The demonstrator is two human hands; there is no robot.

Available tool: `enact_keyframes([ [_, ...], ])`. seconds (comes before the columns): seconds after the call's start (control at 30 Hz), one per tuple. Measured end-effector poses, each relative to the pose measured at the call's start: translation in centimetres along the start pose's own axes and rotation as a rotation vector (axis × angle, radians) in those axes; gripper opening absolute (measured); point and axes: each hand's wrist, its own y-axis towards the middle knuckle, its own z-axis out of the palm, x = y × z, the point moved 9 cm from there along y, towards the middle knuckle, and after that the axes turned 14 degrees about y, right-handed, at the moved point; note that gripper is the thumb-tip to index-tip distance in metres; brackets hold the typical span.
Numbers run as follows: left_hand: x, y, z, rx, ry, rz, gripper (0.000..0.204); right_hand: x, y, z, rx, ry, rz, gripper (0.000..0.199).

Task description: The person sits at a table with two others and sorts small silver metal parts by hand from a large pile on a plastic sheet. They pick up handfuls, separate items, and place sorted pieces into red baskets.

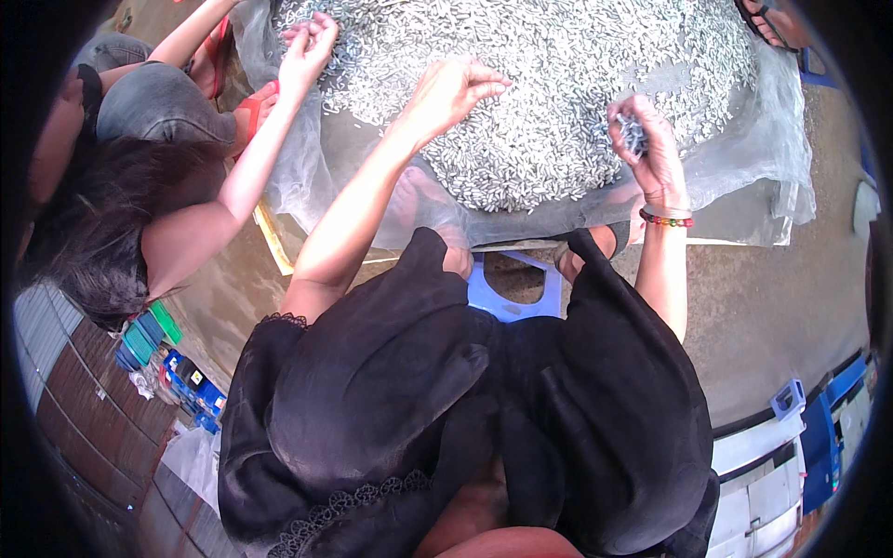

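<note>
A broad heap of small, slender, silvery-white pieces (530, 139), too small to name for sure, covers a sheet of translucent mesh (735, 177) in front of me. Over the left part of the heap reaches my left hand (446, 93), its fingers drawn together and pointing right; whether anything sits between the fingertips is hidden. My right hand (653, 153), with a beaded bracelet (667, 219) at the wrist, is curled above the heap's near right part. A clump of the same silvery pieces (633, 136) shows within its fingers.
At my left another person's hand (312, 42) is over the heap's edge. A foot in a sandal (777, 26) is at the far right. A blue plastic stool (510, 302) stands between my knees. Blue and green items (153, 339) lie at lower left, white boxes (767, 484) at lower right.
</note>
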Motion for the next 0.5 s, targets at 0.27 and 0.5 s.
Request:
enact_keyframes([
  [0.27,1.5,-0.4,2.7,0.313,-1.108,-0.190,0.029,-4.8,2.6,6.1,0.215,-0.988,-0.212,0.018],
  [0.5,1.0,2.3,3.9,0.273,-0.536,-0.091,0.029,-8.4,2.4,6.3,0.133,-1.522,-0.232,0.016],
])
